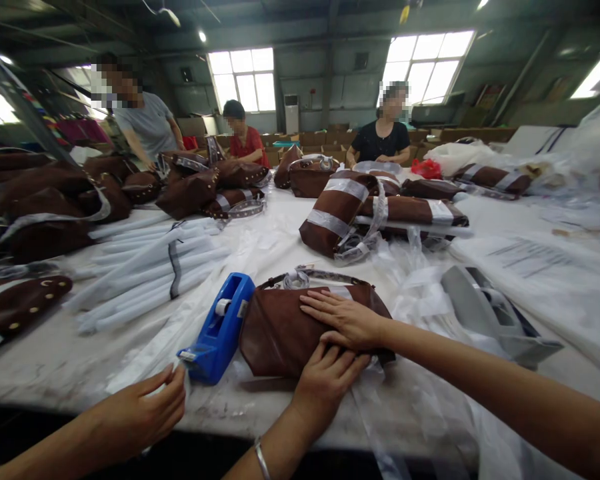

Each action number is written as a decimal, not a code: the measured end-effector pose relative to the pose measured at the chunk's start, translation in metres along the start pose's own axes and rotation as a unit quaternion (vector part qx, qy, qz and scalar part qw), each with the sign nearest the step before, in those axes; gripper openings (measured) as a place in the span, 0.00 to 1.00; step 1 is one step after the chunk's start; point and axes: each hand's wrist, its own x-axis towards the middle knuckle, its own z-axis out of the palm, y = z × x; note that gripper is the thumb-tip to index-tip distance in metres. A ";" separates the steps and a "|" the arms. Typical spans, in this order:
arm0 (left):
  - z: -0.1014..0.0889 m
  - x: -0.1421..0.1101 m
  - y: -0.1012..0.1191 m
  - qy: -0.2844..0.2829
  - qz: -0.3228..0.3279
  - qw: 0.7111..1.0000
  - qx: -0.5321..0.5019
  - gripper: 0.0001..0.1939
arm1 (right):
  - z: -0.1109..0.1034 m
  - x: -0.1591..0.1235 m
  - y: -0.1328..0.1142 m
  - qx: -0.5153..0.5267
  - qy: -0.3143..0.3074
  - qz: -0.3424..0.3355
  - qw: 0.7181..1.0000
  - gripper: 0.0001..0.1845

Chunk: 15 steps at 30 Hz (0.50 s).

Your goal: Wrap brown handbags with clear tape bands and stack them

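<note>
A dark brown leather handbag [275, 327] lies on its side at the table's front edge, a plastic-wrapped strap along its back. My right hand [347, 320] is laid flat across its upper face, fingers stretched out to the left. Just below, my left hand [325, 373], with a silver bangle [261, 460] on the wrist, has its fingers bent over the bag's near right part. The two hands nearly touch. Another person's hand [155, 403] comes in from the lower left, fingers pinched together by the front of a blue tape dispenser [220, 330]; what it pinches is unclear.
A grey tape dispenser [495, 313] stands at the right among crumpled clear plastic. White wrapped rolls [145, 267] lie to the left. More brown bags [335, 207] are heaped behind and at the far left. Several people [383, 137] are across the table.
</note>
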 end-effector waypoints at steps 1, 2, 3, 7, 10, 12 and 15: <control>0.000 0.000 0.000 0.002 0.001 1.000 -0.002 0.37 | 0.001 0.001 0.002 0.010 -0.004 0.003 1.000 0.39; 0.001 0.000 0.000 0.003 0.001 1.000 -0.003 0.37 | 0.000 0.001 0.004 0.016 -0.005 0.007 1.000 0.38; 0.002 0.000 0.000 0.003 -0.001 1.000 -0.003 0.37 | -0.001 0.002 0.004 0.019 -0.002 0.009 1.000 0.37; 0.005 -0.003 0.000 -0.007 -0.004 1.000 0.010 0.36 | -0.004 0.012 -0.002 0.022 0.002 0.015 1.000 0.39; 0.004 -0.005 0.001 -0.025 -0.001 0.999 0.021 0.35 | 0.000 0.021 -0.009 0.040 -0.021 0.033 0.998 0.40; 0.003 -0.004 0.002 -0.030 -0.004 0.999 0.030 0.35 | 0.000 0.025 -0.012 0.045 -0.030 0.051 0.997 0.39; 0.003 -0.004 0.003 -0.026 -0.011 0.999 0.038 0.35 | -0.005 0.035 -0.015 0.027 -0.017 0.039 0.999 0.39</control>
